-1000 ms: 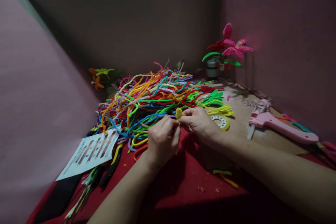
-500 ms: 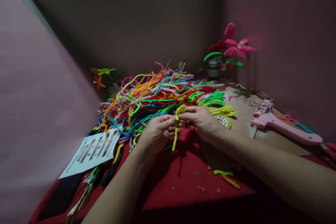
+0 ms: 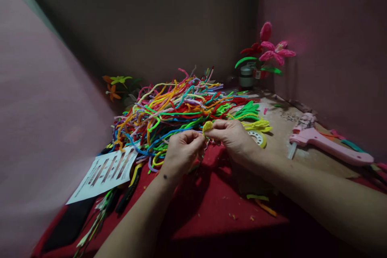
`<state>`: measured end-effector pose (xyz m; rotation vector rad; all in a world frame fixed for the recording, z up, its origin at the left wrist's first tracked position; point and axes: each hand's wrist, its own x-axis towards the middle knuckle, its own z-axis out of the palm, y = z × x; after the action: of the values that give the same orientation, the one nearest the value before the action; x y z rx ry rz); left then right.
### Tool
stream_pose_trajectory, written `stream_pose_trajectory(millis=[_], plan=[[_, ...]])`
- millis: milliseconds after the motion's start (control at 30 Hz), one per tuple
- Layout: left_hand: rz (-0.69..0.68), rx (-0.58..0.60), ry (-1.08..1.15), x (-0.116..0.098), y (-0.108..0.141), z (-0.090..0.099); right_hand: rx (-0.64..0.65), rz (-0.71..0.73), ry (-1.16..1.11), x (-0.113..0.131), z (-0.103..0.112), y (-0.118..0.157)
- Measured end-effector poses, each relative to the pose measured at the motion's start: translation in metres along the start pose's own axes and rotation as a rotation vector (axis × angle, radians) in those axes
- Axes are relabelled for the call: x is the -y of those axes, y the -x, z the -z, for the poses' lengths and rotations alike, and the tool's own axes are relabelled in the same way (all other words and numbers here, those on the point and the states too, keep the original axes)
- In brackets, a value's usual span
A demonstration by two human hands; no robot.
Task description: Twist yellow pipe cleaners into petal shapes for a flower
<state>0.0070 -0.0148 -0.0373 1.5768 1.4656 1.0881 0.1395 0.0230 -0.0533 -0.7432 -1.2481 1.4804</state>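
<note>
In front of the pile, a yellow pipe cleaner (image 3: 207,127) bent into a small petal-like loop stands up between my hands. My right hand (image 3: 232,137) pinches its base between thumb and fingers. On the other side my left hand (image 3: 184,150) is closed, thumb against fingertips, at the lower part of the same piece, whose end is mostly hidden by the fingers. Just behind lies a large tangle of multicoloured pipe cleaners (image 3: 172,107). Yellow folded pipe cleaners (image 3: 256,125) and a tape roll (image 3: 257,139) lie close beyond my right hand.
A pink glue gun (image 3: 329,145) rests on the board (image 3: 281,123) at right. At left are a printed sheet (image 3: 101,173), yellow-black handled pliers (image 3: 130,189) and a black flat object (image 3: 69,223). Pink flowers (image 3: 277,51) stand behind; scraps (image 3: 265,207) lie on the red cloth (image 3: 223,217).
The yellow tail that hung below my fingers no longer shows there. My left hand has turned and its fingers have closed in near the loop; my right hand has barely moved.
</note>
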Motion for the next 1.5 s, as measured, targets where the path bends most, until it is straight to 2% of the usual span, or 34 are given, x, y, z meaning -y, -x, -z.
stream_pose_trajectory(millis=[100, 167, 200, 267, 333, 400, 467, 567, 633, 700, 767, 833, 967, 1067, 1133, 1233, 1300, 1367, 1400, 1433, 1500], plan=[[-0.433, -0.238, -0.617, 0.005, 0.003, -0.005, -0.09, -0.043, -0.041, -0.004, -0.004, 0.002], [-0.685, -0.337, -0.958, 0.009, 0.004, -0.008, -0.131, -0.052, -0.045, -0.007, -0.006, 0.003], [-0.769, -0.365, -1.073, 0.01, 0.004, -0.009, -0.141, -0.047, -0.048, -0.008, -0.007, 0.004], [-0.845, -0.4, -1.17, 0.012, 0.004, -0.01, -0.145, -0.04, -0.059, -0.009, -0.009, 0.005], [-0.812, -0.394, -1.084, 0.012, 0.003, -0.009, -0.146, -0.041, -0.08, -0.008, -0.008, 0.005], [-0.66, -0.335, -0.815, 0.01, 0.001, -0.008, -0.131, -0.046, -0.126, -0.007, -0.007, 0.004], [-0.395, -0.212, -0.404, 0.006, -0.001, -0.004, -0.081, -0.051, -0.207, -0.005, -0.005, 0.002], [0.034, 0.041, 0.223, 0.001, -0.006, 0.004, 0.032, -0.068, -0.294, -0.002, -0.003, 0.0], [0.178, 0.187, 0.478, 0.001, -0.008, 0.008, 0.094, -0.078, -0.283, 0.0, -0.002, -0.001], [0.229, 0.291, 0.583, 0.003, -0.009, 0.011, 0.116, -0.079, -0.25, 0.001, -0.002, -0.002], [0.257, 0.359, 0.612, 0.006, -0.01, 0.013, 0.115, -0.081, -0.226, 0.0, -0.001, -0.002], [0.276, 0.378, 0.629, 0.008, -0.01, 0.014, 0.113, -0.084, -0.222, -0.001, -0.001, -0.002], [0.25, 0.286, 0.596, 0.005, -0.01, 0.018, 0.105, -0.062, -0.192, -0.001, 0.0, -0.002], [0.182, 0.227, 0.364, 0.001, -0.008, 0.017, 0.061, -0.032, -0.105, -0.002, -0.001, 0.001], [0.01, 0.111, 0.05, 0.001, -0.004, 0.012, -0.006, -0.025, -0.051, -0.004, -0.003, 0.002], [-0.385, -0.169, -0.528, 0.004, 0.003, -0.002, -0.104, -0.052, 0.002, -0.01, -0.004, 0.003], [-0.569, -0.252, -0.764, 0.006, 0.007, -0.009, -0.134, -0.085, -0.021, -0.013, -0.003, 0.001], [-0.609, -0.237, -0.74, 0.005, 0.007, -0.01, -0.128, -0.115, -0.098, -0.014, -0.002, -0.001], [-0.561, -0.214, -0.631, 0.005, 0.006, -0.008, -0.109, -0.12, -0.141, -0.013, -0.002, -0.001], [-0.47, -0.185, -0.47, 0.004, 0.004, -0.005, -0.08, -0.117, -0.176, -0.012, -0.002, -0.002], [-0.201, -0.079, -0.07, 0.003, -0.001, 0.003, -0.011, -0.091, -0.212, -0.009, -0.001, -0.003]])
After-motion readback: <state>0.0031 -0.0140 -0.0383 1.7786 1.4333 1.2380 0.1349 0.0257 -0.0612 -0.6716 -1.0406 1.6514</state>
